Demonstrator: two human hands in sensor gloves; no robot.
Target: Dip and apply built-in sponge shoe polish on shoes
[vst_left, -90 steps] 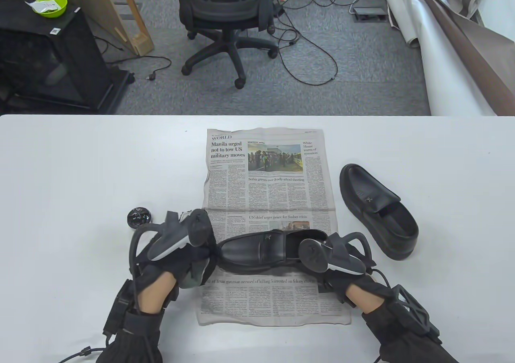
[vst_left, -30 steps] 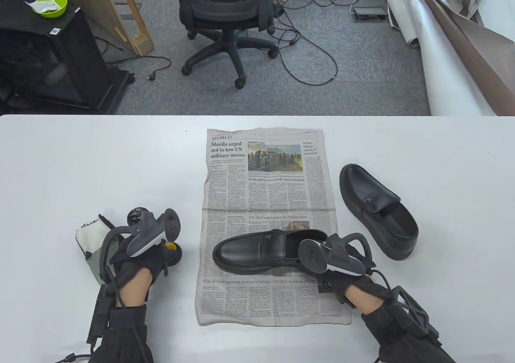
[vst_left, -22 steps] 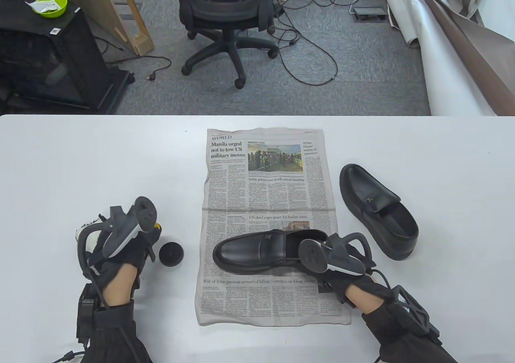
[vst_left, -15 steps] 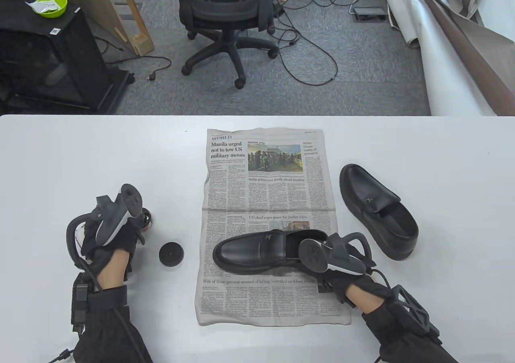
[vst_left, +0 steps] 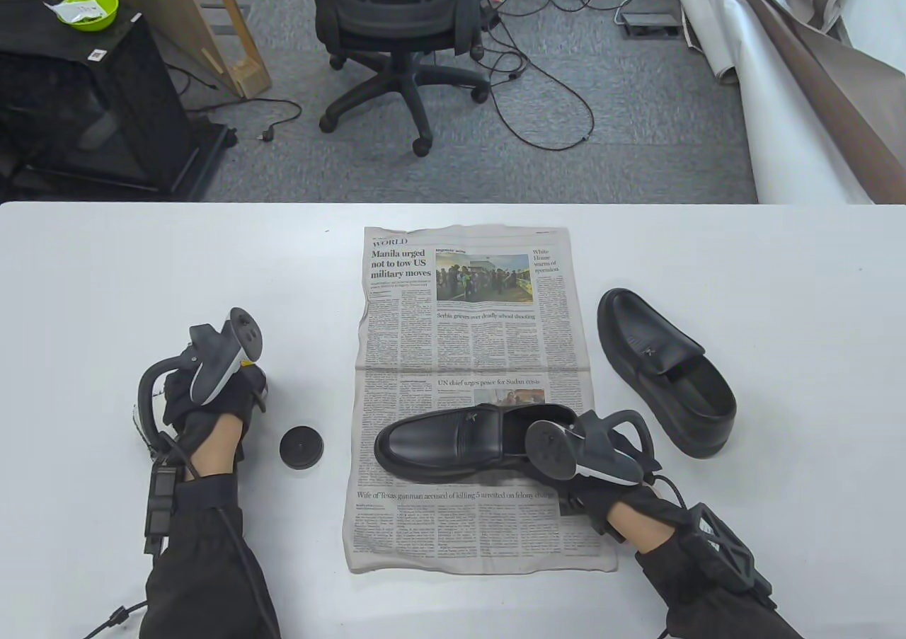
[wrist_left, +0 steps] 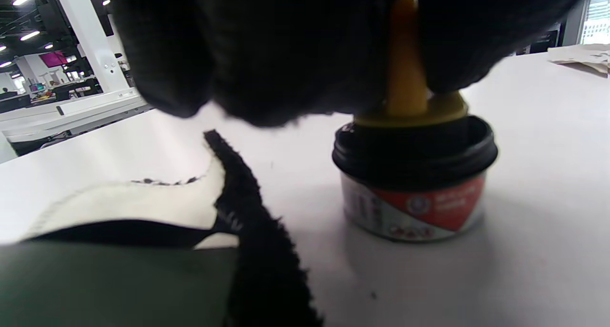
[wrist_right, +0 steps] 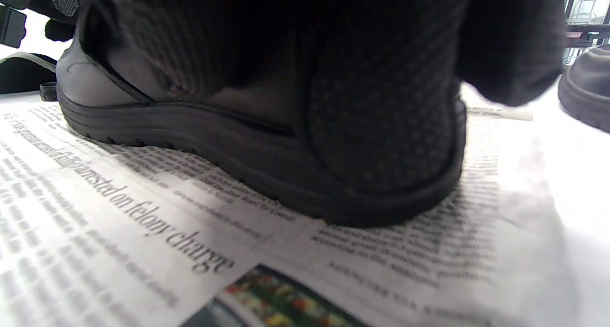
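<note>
My left hand (vst_left: 212,391) pinches the yellow sponge applicator (wrist_left: 405,79) by its handle and presses it into the open polish jar (wrist_left: 414,174) on the table's left side. The applicator's yellow tip (vst_left: 246,363) peeks out by the tracker. The jar's black lid (vst_left: 301,446) lies flat beside the newspaper. A black loafer (vst_left: 446,441) lies on the newspaper (vst_left: 467,299), toe to the left. My right hand (vst_left: 587,469) grips its heel (wrist_right: 381,141) and holds it down on the paper.
A second black loafer (vst_left: 665,370) lies on the bare table right of the newspaper; it also shows in the right wrist view (wrist_right: 586,98). A white and grey cloth (wrist_left: 119,212) lies under and beside my left wrist. The table's far edge (vst_left: 453,204) borders the floor.
My left hand left the shoe's toe, laid the cloth down at the left, left the lid on the table and carried the yellow applicator back into the jar. The right hand has not moved.
</note>
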